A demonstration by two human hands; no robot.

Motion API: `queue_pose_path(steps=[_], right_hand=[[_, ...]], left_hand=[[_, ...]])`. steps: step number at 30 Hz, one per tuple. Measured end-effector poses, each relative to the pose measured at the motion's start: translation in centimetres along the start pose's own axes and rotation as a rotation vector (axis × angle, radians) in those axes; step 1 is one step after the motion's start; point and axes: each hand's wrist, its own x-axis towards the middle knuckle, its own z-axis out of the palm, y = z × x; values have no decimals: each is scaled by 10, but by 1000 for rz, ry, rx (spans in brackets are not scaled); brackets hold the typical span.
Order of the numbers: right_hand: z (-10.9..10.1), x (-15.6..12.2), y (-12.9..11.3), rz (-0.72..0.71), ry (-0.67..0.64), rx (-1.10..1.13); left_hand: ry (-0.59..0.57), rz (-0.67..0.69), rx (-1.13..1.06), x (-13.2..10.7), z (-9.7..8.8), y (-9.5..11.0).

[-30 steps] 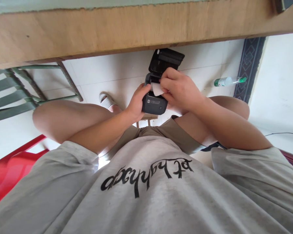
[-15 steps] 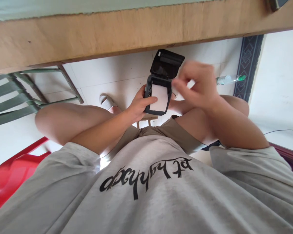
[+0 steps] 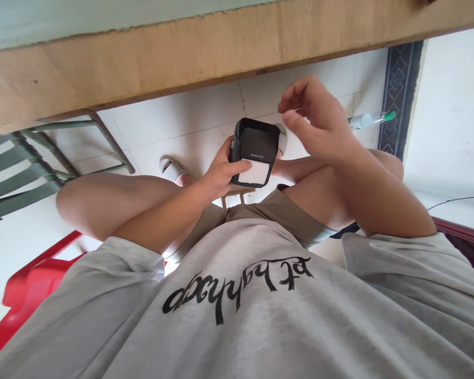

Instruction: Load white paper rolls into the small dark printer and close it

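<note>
My left hand is closed around the left side of a small black portable printer, held above my lap. Its dark lid is down over the upper part of the body. White paper covers the lower part of the printer, and my left thumb rests on the paper's left side. To the right of the printer, and apart from it, my right hand is raised with curved fingers spread from the thumb. Nothing shows between those fingers.
A wooden table edge with a green cover crosses the top. A green slatted chair stands at left, a red plastic chair below it. A clear bottle with a green cap lies on the floor by the wall at right.
The printer's lid has swung down from standing open and now covers the upper part of the paper. My right hand has risen slightly, fingers spreading. My left hand keeps its hold.
</note>
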Motion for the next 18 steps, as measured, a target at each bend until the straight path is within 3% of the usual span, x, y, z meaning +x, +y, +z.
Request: queue_pose_path(steps=[7,18], right_hand=[[19,6,-11,62,-366,-65],[28,15,-21,21,-408,-55]], left_hand=[[35,11,-19,-5,1,9],[73,56,-30,-5,-6,8]])
